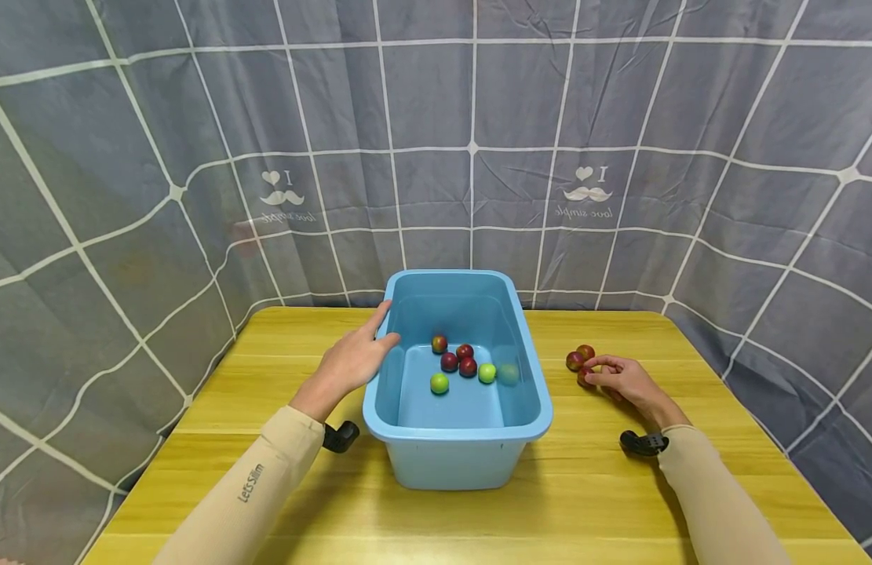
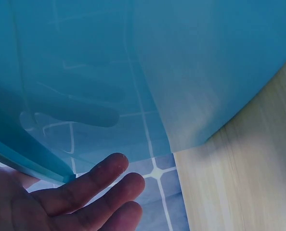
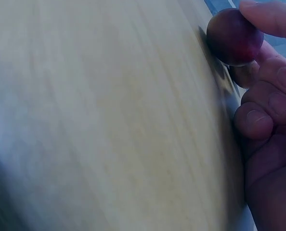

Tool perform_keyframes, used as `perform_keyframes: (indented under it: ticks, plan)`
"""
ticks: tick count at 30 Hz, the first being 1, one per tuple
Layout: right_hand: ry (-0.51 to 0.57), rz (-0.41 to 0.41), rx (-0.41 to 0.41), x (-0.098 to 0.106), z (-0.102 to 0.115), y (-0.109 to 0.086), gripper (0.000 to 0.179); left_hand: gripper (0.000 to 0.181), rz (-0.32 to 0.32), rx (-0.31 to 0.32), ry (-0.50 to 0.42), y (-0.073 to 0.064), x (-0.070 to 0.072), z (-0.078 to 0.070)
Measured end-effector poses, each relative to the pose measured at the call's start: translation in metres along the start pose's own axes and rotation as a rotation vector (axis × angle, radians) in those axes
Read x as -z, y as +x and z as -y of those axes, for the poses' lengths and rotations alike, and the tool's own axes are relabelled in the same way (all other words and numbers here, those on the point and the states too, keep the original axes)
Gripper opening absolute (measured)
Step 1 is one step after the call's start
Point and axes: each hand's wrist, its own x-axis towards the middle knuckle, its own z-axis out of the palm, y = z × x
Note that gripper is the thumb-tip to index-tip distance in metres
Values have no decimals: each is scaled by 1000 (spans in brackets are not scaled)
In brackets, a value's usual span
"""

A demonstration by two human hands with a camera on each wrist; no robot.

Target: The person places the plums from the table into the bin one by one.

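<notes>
A light blue plastic tub [image 1: 458,433] stands on the table. My left hand [image 1: 352,362] holds its left rim, thumb over the edge and the other fingers outside; the left wrist view shows those fingers [image 2: 92,185] beneath the rim. Inside the tub lie several dark red plums [image 1: 449,362] and two green round fruits, one nearer me [image 1: 439,383] and one by the right wall [image 1: 487,373]. Right of the tub, my right hand [image 1: 629,384] pinches a dark red plum [image 3: 234,37] between thumb and index finger. Two more red plums [image 1: 574,361] touch or nearly touch it.
The yellow wood-grain table [image 1: 301,345] carries the tub near its middle. A grey curtain with white grid lines [image 1: 436,188] hangs behind and at both sides. Black straps [image 1: 643,443] sit on both wrists. The tub's right wall faintly mirrors the green fruit.
</notes>
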Motion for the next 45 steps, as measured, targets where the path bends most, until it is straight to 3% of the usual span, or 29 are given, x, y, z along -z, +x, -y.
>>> perform_keyframes:
  ticks: [17,45]
  plan:
    - [-89,-25,4,2,0,1,48,70,1,-2,8,-1,2,-2]
    - [-57,-14,5,1,2,3,51,71,8,-3,15,0,1,-1]
